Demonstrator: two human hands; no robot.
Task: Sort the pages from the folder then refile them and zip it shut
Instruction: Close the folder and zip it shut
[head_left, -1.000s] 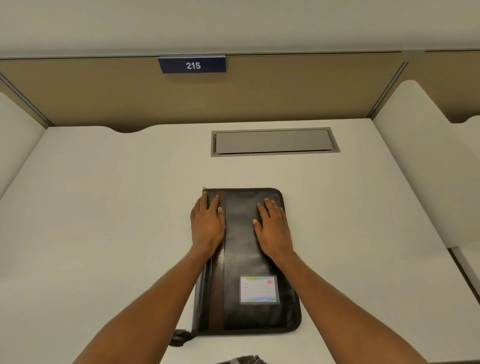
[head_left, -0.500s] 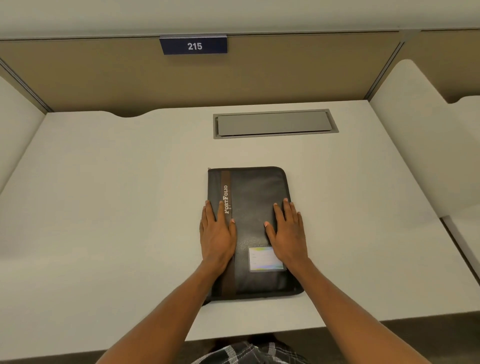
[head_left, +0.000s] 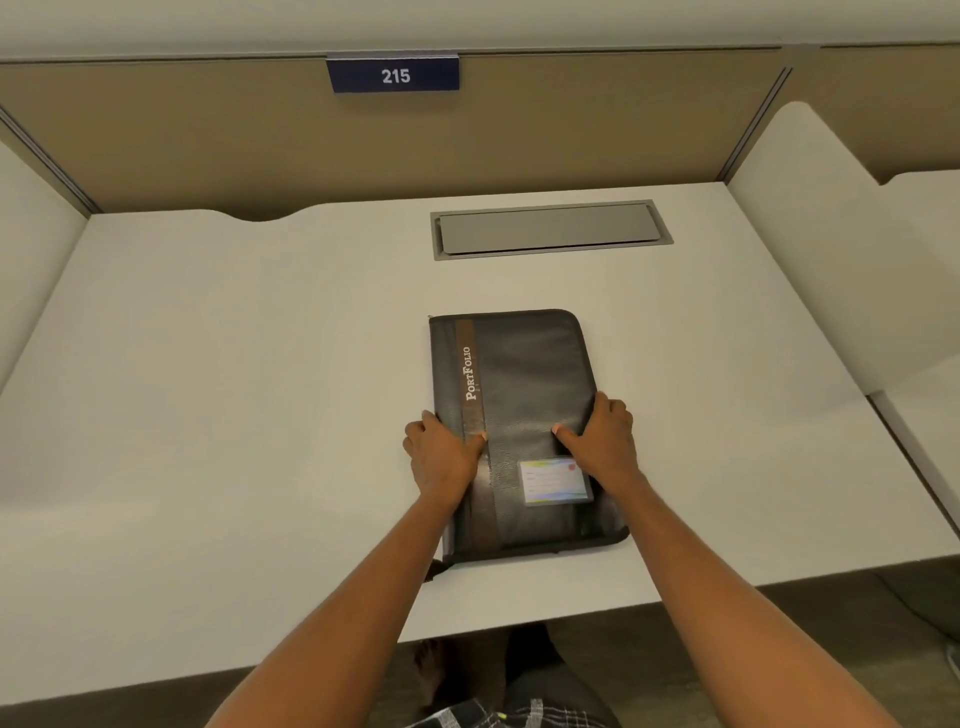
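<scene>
Folder: black, closed, flat on bench, mid-front.
L hand: fingers curled round folder's left edge, thumb on cover.
R hand: same grip, right edge.

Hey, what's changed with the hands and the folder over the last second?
Both hands slid back along the top of the folder toward the person, then out to its long edges. The left hand and right hand lay flat; now each grips an edge, thumb on top. The folder stays shut, flat on the desk.
</scene>
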